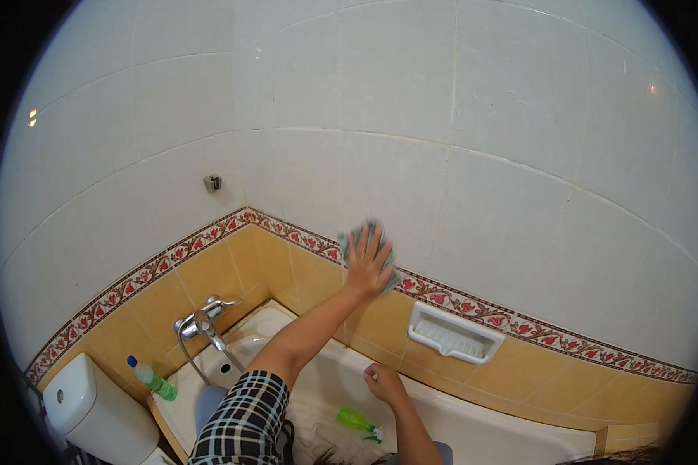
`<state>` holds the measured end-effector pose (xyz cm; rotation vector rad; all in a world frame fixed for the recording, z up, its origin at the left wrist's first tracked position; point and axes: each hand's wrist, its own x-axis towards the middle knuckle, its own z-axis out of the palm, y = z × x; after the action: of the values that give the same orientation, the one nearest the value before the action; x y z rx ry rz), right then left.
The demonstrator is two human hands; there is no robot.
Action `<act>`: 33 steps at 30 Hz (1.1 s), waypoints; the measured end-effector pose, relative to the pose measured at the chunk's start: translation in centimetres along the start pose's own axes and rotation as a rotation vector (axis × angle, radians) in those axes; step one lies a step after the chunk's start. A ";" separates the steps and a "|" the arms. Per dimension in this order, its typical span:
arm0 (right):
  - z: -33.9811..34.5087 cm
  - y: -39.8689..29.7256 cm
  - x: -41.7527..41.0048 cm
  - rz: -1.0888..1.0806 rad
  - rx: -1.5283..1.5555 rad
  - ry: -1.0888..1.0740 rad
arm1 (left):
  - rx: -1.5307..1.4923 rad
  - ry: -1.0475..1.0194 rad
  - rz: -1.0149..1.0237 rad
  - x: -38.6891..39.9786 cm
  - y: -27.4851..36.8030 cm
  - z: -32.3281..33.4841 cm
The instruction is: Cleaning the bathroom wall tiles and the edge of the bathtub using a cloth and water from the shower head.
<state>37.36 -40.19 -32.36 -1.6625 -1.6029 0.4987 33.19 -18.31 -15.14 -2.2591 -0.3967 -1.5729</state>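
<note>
My left hand (370, 261) lies flat with spread fingers over a grey-green cloth (393, 280), pressing it against the wall at the patterned border. The cloth is slightly blurred. My right hand (384, 383) is curled into a fist above the bathtub, with nothing visible in it. Below it, a green spray bottle (355, 418) with a white and green trigger head lies in the tub. Grey-white wall tiles (500, 203) rise above the floral border strip (471, 308), and yellow tiles (308, 273) run beneath it.
A white soap dish (456, 334) is set into the wall. Chrome mixer tap (200, 319), hose and hand shower stand over the tub (500, 427). A bottle of green liquid (152, 379) stands beside the toilet cistern (87, 401). A shower holder (212, 183) juts from the left wall.
</note>
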 end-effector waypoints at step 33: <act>-5.2 -2.5 1.7 0.078 -0.538 0.903 | 0.049 0.316 -0.800 -3.0 -7.5 1.3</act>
<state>39.75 -39.99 -26.86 -1.9205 -1.0129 -0.6468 30.10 -11.04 -17.41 -1.8434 -1.3396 -2.1982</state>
